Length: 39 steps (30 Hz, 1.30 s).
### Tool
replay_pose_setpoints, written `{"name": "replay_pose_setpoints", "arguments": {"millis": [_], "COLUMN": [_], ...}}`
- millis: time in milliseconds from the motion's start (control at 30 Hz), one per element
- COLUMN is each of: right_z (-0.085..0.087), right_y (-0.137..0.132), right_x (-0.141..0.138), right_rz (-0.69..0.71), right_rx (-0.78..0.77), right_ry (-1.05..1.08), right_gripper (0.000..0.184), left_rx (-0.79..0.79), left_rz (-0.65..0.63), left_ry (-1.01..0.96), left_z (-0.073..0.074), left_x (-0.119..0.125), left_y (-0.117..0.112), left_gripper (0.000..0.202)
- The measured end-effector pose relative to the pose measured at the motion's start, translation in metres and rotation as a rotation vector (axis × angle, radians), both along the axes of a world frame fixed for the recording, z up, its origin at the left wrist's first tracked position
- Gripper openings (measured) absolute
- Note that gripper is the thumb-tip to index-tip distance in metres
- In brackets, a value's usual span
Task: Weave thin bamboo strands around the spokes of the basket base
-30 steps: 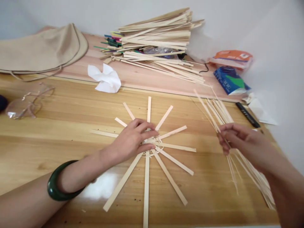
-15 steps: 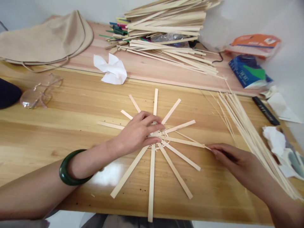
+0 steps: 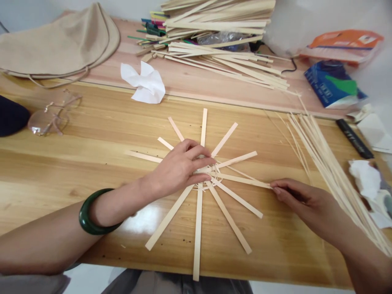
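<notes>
Woven hub (image 3: 208, 175) on the table (image 3: 76, 163), worked only at its centre.

My left hand (image 3: 180, 167) clasps the hub, fingers curled over it; my right hand (image 3: 301, 198) pinches a thin strand (image 3: 245, 175) leading to it. Few rounds are woven; the spokes (image 3: 198, 237) lie bare beyond them.

And here we are, looking out from the person's own head: the camera sits up there, tipped forward and down over the table (image 3: 92, 163), facing the wall (image 3: 24, 8) behind it. It's a close view, right over the wheel of wooden strips (image 3: 198, 228), which lies mid-table. The left hand (image 3: 180, 167) and right hand (image 3: 306, 200) reach in from the lower corners, and grey clothing (image 3: 177, 283) just shows below the table's near edge.
</notes>
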State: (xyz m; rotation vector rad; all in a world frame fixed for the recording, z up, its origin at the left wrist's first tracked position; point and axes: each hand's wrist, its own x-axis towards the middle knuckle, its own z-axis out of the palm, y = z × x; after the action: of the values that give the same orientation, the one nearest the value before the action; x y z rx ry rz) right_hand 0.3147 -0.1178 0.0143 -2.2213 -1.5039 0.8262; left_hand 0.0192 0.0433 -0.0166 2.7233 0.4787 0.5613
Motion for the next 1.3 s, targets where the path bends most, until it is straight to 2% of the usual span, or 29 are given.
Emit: {"name": "replay_pose_setpoints", "arguments": {"millis": [300,533,900,1067,1200,1300], "right_z": [0.002,0.000,0.009,0.010,0.009,0.009], "right_y": [0.002,0.006,0.007,0.015,0.017,0.014], "right_x": [-0.005,-0.013,-0.003,0.000,0.001,-0.002], "right_rz": [0.035,-0.036,-0.035,0.007,-0.044,-0.032], "right_rx": [-0.009,0.052,-0.079,-0.130,-0.190,-0.180], "right_ry": [-0.069,-0.118,0.180,0.219,0.306,0.256], "right_gripper": [0.034,0.030,0.038,0.040,0.044,0.044], "left_rx": [0.041,0.045,0.049,0.055,0.047,0.053], "left_rz": [0.006,0.006,0.002,-0.001,0.003,0.003], "left_ry": [0.054,0.055,0.065,0.064,0.068,0.074], "left_z": [0.003,0.003,0.003,0.003,0.004,0.004], "left_x": [0.000,0.000,0.000,0.000,0.000,0.000], "left_y": [-0.003,-0.005,-0.003,-0.003,-0.003,-0.003], "left_gripper": [0.040,0.041,0.041,0.042,0.040,0.040]}}
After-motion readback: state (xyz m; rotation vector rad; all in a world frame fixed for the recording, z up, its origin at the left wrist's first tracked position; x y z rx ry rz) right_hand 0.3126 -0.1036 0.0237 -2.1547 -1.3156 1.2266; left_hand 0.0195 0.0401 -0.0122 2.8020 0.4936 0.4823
